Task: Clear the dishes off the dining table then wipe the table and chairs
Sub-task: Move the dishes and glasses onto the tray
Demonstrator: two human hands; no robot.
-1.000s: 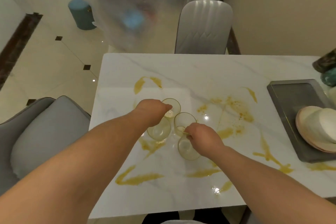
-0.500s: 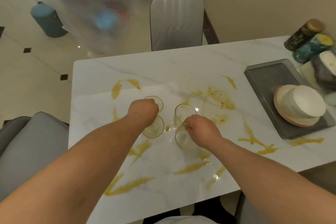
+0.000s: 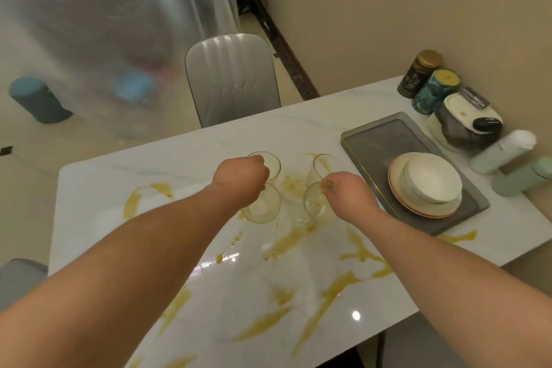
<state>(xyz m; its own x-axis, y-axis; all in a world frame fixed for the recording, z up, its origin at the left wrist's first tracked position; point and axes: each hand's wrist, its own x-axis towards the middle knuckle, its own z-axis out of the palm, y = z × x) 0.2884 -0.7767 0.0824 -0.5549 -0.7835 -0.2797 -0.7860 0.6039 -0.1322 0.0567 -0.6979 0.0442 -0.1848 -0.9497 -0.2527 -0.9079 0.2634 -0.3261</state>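
Over the white marble table point(image 3: 98, 182), smeared with yellow sauce streaks point(image 3: 337, 296), both hands grip clear glasses by their rims. My left hand point(image 3: 242, 179) pinches two glasses, one farther point(image 3: 271, 162) and one nearer point(image 3: 260, 208). My right hand point(image 3: 349, 194) pinches two more, a far glass point(image 3: 327, 165) and a near glass point(image 3: 314, 204), just left of the grey tray point(image 3: 376, 140). On that tray a white bowl point(image 3: 431, 178) sits on stacked plates point(image 3: 418, 208).
A grey chair point(image 3: 233, 78) stands at the table's far side, another chair point(image 3: 18, 275) at the left edge. Tins point(image 3: 419, 73), a kettle-like pot point(image 3: 466, 122) and pale green bottles point(image 3: 504, 152) crowd the right end by the wall. A blue bin point(image 3: 35, 101) stands on the floor.
Both hands have carried their glasses to the right across the table, closer to the grey tray. The view has swung right, showing the tins and bottles by the wall.
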